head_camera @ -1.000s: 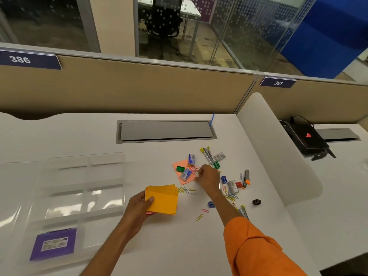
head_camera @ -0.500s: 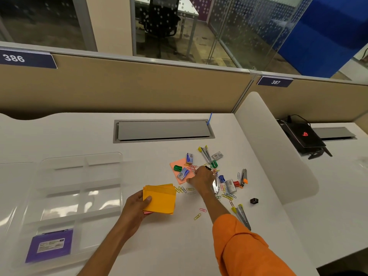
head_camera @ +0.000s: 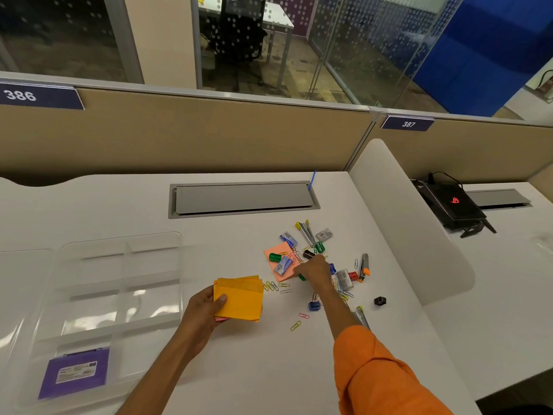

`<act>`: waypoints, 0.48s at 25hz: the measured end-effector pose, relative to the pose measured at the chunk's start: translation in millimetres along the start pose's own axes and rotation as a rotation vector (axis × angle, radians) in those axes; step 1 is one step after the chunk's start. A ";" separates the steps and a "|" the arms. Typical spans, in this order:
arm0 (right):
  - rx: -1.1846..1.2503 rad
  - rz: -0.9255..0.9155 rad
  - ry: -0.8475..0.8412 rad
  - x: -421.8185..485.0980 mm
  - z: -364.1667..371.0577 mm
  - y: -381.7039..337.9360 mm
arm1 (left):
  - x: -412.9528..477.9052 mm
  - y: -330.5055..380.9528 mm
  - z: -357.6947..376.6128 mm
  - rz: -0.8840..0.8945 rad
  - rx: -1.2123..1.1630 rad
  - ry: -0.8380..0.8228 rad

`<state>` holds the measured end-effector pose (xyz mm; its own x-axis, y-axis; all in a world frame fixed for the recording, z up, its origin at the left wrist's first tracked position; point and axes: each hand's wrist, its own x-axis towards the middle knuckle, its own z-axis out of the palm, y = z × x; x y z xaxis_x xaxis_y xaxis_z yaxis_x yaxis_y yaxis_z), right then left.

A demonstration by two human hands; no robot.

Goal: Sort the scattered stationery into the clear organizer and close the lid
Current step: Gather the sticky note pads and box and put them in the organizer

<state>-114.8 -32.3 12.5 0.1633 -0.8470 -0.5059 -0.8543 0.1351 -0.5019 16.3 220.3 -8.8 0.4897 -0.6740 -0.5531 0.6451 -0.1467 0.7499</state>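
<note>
Head view, left hand: my left hand (head_camera: 201, 313) is closed on a stack of orange sticky notes (head_camera: 238, 298), thumb on top, fingers underneath; a pink edge shows below the stack.
Head view, right hand: my right hand (head_camera: 312, 271) reaches into the scattered pile, knuckles up, fingers curled down onto the edge of the salmon sticky note (head_camera: 279, 262); I cannot tell from here whether it is gripping anything.
Sleeve: an orange sleeve (head_camera: 380, 375) is rolled up on the right forearm.
Just beyond the right hand: a green binder clip (head_camera: 274, 257), a blue staple box (head_camera: 283, 265) and pink paper clips lie on the salmon note; a black binder clip (head_camera: 308, 254) sits touching my fingertips.
Farther beyond: a stapler (head_camera: 307, 232) and a second blue staple box (head_camera: 288, 239).
Right of the right hand: a clear staple box (head_camera: 344, 278), a red sharpener (head_camera: 353, 276), an orange-tipped cutter (head_camera: 364, 266).
Near the wrist: a blue binder clip (head_camera: 314, 305); loose paper clips (head_camera: 295, 325) on the tabletop (head_camera: 239, 369).
Well left of the left hand: the clear organizer (head_camera: 119, 290), lid open, with a purple packet (head_camera: 74, 373) in its near-left compartment.
</note>
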 end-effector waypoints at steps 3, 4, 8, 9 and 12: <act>0.087 0.039 -0.002 1.0 -9.1 5.8 | -1.4 -1.2 5.2 0.001 0.012 -0.010; 0.108 0.048 0.007 2.0 -11.4 8.6 | -1.8 -1.5 6.5 0.003 0.019 -0.013; 0.169 -0.018 0.111 -7.2 -21.8 17.2 | -1.7 -0.5 10.1 0.010 0.040 -0.018; 0.185 -0.056 0.140 -11.1 -24.9 18.3 | -2.1 0.3 10.9 0.010 0.041 -0.020; 0.187 -0.152 0.215 -22.6 -35.3 17.8 | -5.4 2.9 13.6 0.017 0.044 -0.029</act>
<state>-151.2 -28.9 39.8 0.1577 -0.9511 -0.2655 -0.7190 0.0737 -0.6910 7.5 213.6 1.4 0.4828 -0.6974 -0.5296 0.6101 -0.1660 0.7747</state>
